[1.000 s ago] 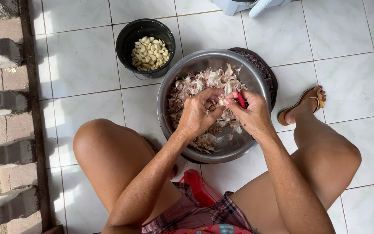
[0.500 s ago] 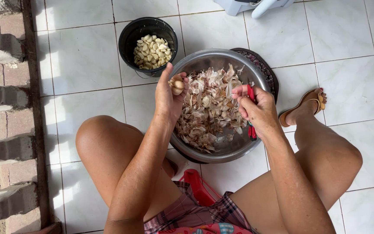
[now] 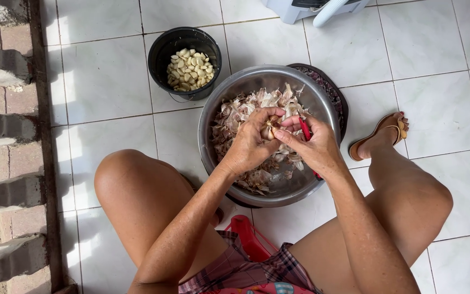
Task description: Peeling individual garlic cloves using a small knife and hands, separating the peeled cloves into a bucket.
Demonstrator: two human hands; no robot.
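1. The left hand (image 3: 248, 144) and right hand (image 3: 311, 146) meet over the metal bowl (image 3: 216, 114), fingers closed together on a garlic clove (image 3: 271, 126).
2. The right hand also grips a red-handled knife (image 3: 304, 129) against its palm.
3. Papery garlic skins (image 3: 235, 117) fill the bowl beneath them.
4. Just beyond the bowl's far left rim stands a black bucket (image 3: 159, 51) of peeled cloves (image 3: 190, 69).
5. Right of the bowl, a sandalled foot (image 3: 383, 136) rests on the white tiled floor (image 3: 104, 81).

2 hands (image 3: 251, 142) (image 3: 314, 146), 1 bowl (image 3: 213, 114), 1 bucket (image 3: 161, 49)
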